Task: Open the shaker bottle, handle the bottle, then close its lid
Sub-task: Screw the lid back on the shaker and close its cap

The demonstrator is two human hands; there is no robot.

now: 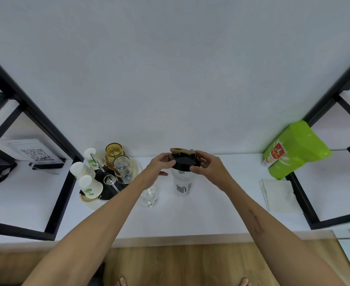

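A translucent shaker bottle (pixel 183 185) with dark print stands upright on the white counter (pixel 221 213), near its middle. Its black lid (pixel 183 163) with a tan flip cap sits at the bottle's mouth, tilted slightly. My left hand (pixel 159 165) grips the lid's left edge. My right hand (pixel 208 166) grips the lid's right edge, fingers curled over the rim. I cannot tell whether the lid is screwed on or resting loose.
A clear glass (pixel 149 196) stands just left of the bottle, under my left forearm. Further left a tray (pixel 93 204) holds paper cups, glass jars and a spoon. A green pouch (pixel 293 149) and folded cloth (pixel 277 193) lie right. Black shelf frames flank both sides.
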